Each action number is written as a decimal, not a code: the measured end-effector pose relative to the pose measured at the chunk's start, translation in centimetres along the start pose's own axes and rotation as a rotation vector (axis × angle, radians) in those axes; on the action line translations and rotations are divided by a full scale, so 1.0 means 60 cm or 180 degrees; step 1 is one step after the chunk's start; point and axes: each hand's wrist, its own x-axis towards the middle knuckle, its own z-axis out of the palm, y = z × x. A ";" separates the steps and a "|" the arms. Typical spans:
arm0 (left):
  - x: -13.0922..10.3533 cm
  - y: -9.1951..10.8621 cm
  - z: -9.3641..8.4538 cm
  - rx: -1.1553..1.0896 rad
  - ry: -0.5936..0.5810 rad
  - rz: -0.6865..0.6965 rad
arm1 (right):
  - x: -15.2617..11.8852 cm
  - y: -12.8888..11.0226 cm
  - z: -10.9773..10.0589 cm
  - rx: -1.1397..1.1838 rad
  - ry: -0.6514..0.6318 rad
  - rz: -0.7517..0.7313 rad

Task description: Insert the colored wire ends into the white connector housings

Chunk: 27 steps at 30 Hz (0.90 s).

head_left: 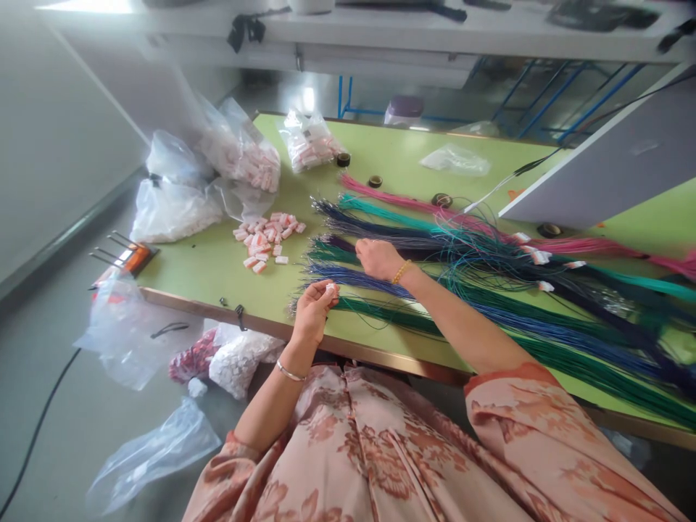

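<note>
My left hand point(311, 312) is closed at the table's near edge, pinching a small white connector housing point(330, 289) between thumb and fingers. Over the dark wires point(340, 247) my right hand point(379, 259) is also closed, its fingertips bent down near the wire ends. What those fingertips hold is hidden. Beside both hands lie bundles of blue wires point(359, 277) and green wires point(380, 312), their metal-tipped ends pointing left. A loose pile of white and orange connector housings point(266, 238) lies left of the wire ends.
Clear bags of housings point(309, 141) stand at the back left, near a bulging white bag point(171, 210). Pink wires point(391, 194) and tape rolls point(375, 181) lie farther back. An orange pronged fixture point(135, 261) sits at the left corner. A grey panel point(609, 159) rises at right.
</note>
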 end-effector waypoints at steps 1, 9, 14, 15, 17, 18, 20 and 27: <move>0.001 -0.001 0.000 -0.0013 -0.0008 -0.0001 | 0.001 0.000 -0.002 0.0045 0.0038 -0.0040; 0.002 -0.004 -0.001 -0.0034 -0.0052 0.0046 | 0.040 -0.044 0.006 0.0345 0.0131 -0.0084; 0.000 -0.003 -0.003 -0.0102 -0.0087 0.0028 | 0.057 -0.038 0.010 0.0654 0.0049 0.0009; 0.000 -0.003 -0.004 -0.0110 -0.0099 0.0021 | 0.059 -0.033 0.008 0.0703 0.0053 0.0022; 0.000 -0.003 -0.004 -0.0106 -0.0108 0.0018 | 0.060 -0.028 0.003 0.0764 0.0046 0.0073; 0.000 -0.004 -0.004 -0.0100 -0.0109 0.0020 | 0.061 -0.028 0.000 0.0776 0.0032 0.0100; 0.000 -0.005 -0.005 -0.0085 -0.0109 0.0027 | 0.064 -0.034 -0.003 0.0754 -0.0024 0.0115; -0.002 -0.006 -0.006 -0.0063 -0.0072 0.0044 | 0.080 -0.056 -0.001 0.0587 -0.0197 0.0095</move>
